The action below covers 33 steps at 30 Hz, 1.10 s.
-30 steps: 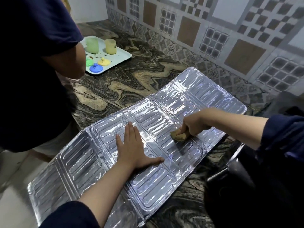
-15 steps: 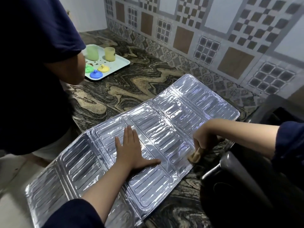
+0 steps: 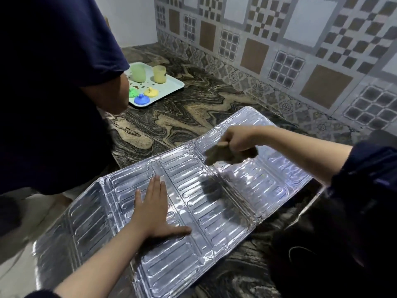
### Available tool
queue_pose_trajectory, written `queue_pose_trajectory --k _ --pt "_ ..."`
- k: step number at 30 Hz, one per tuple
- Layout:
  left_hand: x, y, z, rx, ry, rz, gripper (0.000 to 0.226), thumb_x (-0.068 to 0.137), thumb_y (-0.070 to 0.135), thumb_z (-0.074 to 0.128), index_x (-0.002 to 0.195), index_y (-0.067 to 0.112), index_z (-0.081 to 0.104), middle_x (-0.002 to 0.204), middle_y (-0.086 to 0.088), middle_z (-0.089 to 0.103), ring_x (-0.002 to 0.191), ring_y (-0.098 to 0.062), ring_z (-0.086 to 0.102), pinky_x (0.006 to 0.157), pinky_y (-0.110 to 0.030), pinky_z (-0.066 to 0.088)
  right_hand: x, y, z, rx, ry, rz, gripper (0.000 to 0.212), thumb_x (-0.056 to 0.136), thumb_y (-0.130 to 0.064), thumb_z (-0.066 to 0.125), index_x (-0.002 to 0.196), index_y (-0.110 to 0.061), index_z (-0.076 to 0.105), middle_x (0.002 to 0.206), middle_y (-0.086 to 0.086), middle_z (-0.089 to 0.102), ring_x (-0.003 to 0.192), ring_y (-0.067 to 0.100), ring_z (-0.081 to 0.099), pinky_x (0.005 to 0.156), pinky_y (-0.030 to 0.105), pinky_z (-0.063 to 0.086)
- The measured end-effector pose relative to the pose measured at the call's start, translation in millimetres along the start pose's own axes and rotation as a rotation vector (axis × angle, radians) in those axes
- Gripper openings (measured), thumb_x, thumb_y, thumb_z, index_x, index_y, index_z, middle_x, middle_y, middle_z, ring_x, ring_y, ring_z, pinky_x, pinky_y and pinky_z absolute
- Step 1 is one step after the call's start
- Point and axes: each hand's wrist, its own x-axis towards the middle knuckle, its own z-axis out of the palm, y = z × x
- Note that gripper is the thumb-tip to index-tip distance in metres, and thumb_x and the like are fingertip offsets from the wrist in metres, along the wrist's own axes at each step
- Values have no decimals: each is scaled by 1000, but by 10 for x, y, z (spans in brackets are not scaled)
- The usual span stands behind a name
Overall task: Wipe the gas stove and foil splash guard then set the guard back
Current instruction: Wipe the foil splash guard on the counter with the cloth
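The foil splash guard (image 3: 214, 211) lies unfolded and flat on the marbled countertop (image 3: 182, 117), running from the lower left of the frame up to the right of centre, its left end hanging past the counter edge. The left hand (image 3: 153, 211) presses on it just left of centre, palm down, fingers straight and together, thumb spread to the right. The right hand (image 3: 238, 139) is raised above the upper right panel, fingers curled round a brownish cloth (image 3: 223, 154) that hangs blurred below the fist; the cloth appears clear of the foil, with its dark shadow on the panel beneath. A gas stove cannot be made out; a dark shape fills the lower right corner.

In the upper left of the frame a second person (image 3: 53, 82) in a dark blue shirt leans over the counter. Beyond their arm a pale tray (image 3: 171, 88) holds 2 cups, 1 green (image 3: 138, 73) and 1 yellow (image 3: 160, 74), and small green, yellow and blue lids. A patterned tile wall (image 3: 279, 39) runs along the top and right
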Motion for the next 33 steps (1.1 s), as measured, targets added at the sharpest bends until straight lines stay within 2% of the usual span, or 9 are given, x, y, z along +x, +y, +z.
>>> queue_pose_trajectory --k 3,6,9,11,14,17,24,30,33 --pt "-31 -53 -12 31 -47 7 157 39 105 28 143 0 -27 147 -17 -40 138 -33 -33 111 -66 -5 227 -164 124 17 226 -134 35 84 -4 54 109 -23 70 82 -2 66 69 17 58 52 20 45" --pt "-53 -60 -111 96 -156 -7 158 39 103 34 142 -1 -27 148 -18 -39 138 -35 -32 111 -66 -5 502 -148 383 -150 347 -175 56 82 -1 51 132 -27 53 111 -1 63 90 20 59 72 27 52" --pt "-30 -12 -273 202 -258 -55 160 38 101 39 145 -3 -22 152 -20 -32 141 -37 -27 111 -66 -9 748 4 700 -481 171 -114 64 84 -7 53 143 -25 34 140 11 41 126 38 42 101 48 42" --pt "38 58 -348 195 -264 -66 158 42 100 39 144 -3 -23 151 -22 -32 140 -39 -27 110 -66 -12 806 79 818 -519 56 -50 82 85 -5 56 151 -25 12 156 16 11 140 44 15 115 47 24" --pt "217 266 -388 143 -105 6 148 50 99 31 144 -2 -23 151 -21 -33 140 -38 -28 110 -65 -12 800 84 787 -492 7 -55 87 86 -3 53 152 -27 2 160 12 -4 145 42 0 116 44 14" --pt "403 555 -292 36 52 89 137 58 96 26 147 1 -17 153 -18 -30 142 -33 -27 110 -63 -11 836 88 718 -533 -28 -58 87 85 -7 56 152 -27 3 161 7 -2 145 40 6 116 42 18" --pt "498 778 -18 -22 190 93 126 62 92 6 150 3 -11 156 -17 -23 144 -33 -21 113 -61 -3 848 53 651 -547 -1 -63 77 87 -9 53 151 -24 13 156 9 20 138 33 31 107 34 35" --pt "514 792 -10 -38 208 81 131 58 94 3 150 3 -7 157 -17 -20 145 -31 -20 112 -61 -4 715 80 665 -622 -20 -99 80 87 -9 55 151 -25 11 159 11 13 141 34 26 110 34 29" --pt "527 780 -5 -43 225 83 128 60 92 9 150 3 -6 157 -17 -21 145 -31 -20 112 -61 -4 554 163 663 -602 -72 -137 76 82 -12 61 148 -29 27 148 7 39 129 32 43 104 34 38"
